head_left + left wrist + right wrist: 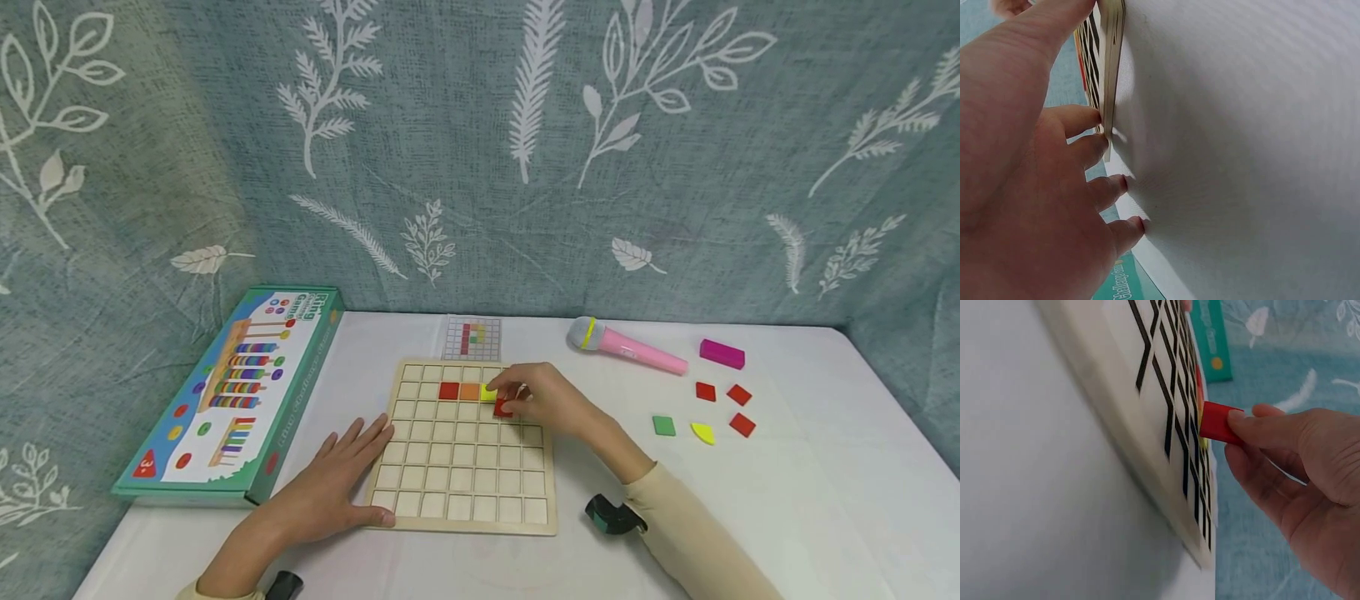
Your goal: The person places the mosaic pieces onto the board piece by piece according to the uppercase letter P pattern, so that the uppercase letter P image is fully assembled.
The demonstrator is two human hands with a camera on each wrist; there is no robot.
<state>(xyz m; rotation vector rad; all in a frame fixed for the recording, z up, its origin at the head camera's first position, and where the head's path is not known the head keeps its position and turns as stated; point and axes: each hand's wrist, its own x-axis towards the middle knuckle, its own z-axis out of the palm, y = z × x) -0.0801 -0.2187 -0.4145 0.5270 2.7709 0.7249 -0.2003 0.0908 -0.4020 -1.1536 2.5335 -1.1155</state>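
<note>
My right hand (pixel 546 402) pinches a red square tile (pixel 1217 422) between thumb and fingers, just over the wooden grid board (pixel 555 500). In the head view, a red tile (pixel 448 391), an orange tile (pixel 470 392) and a yellow tile (pixel 487 393) sit side by side in cells of one upper row; fingers partly cover the yellow one. My left hand (pixel 330 477) rests at the board's left side with fingers spread. Its thumb touches the lower left corner, as the left wrist view (pixel 1035 200) also suggests.
Behind the board lies a small pattern card (pixel 491 342). Rightward are a pink toy microphone (pixel 637 348), a magenta block (pixel 722 353), several red tiles (pixel 705 392), a green square (pixel 663 426) and a yellow quarter-round piece (pixel 703 432). A green game box (pixel 300 400) lies at the left.
</note>
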